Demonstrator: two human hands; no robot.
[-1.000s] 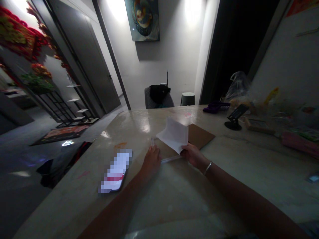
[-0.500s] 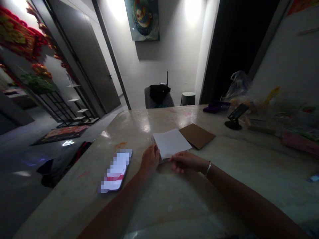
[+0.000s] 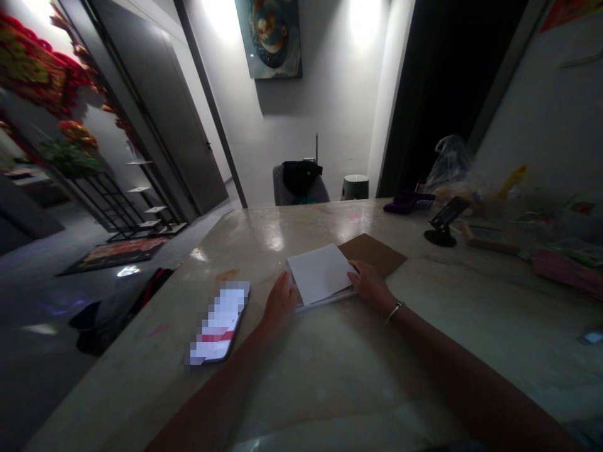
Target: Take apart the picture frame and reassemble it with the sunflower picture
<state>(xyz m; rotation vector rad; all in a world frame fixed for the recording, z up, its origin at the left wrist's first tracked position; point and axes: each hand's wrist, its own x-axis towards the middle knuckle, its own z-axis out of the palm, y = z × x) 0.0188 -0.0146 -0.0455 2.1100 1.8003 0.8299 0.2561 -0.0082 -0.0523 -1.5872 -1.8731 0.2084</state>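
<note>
A white sheet of paper (image 3: 320, 274) lies flat on a thin pale layer, perhaps a clear plastic sleeve (image 3: 325, 301), and its far corner overlaps a brown cardboard sheet (image 3: 377, 250). My left hand (image 3: 281, 301) grips the near left edge of the paper. At the right edge, my right hand (image 3: 370, 287) has its fingertips on the paper and appears to hold it. A phone with a pixelated screen (image 3: 219, 323) lies left of my left hand, not touching it.
All this sits on a glossy marble-like table (image 3: 301, 383). Its far right holds a black phone stand (image 3: 443, 229), a purple item (image 3: 407, 202), a plastic bag (image 3: 450, 166) and pink items (image 3: 568, 263). The left edge drops to a dark floor.
The white sheet, raised and bent back a second ago, now lies flat on the layer beneath it. My right hand has moved from the near edge to the paper's right edge.
</note>
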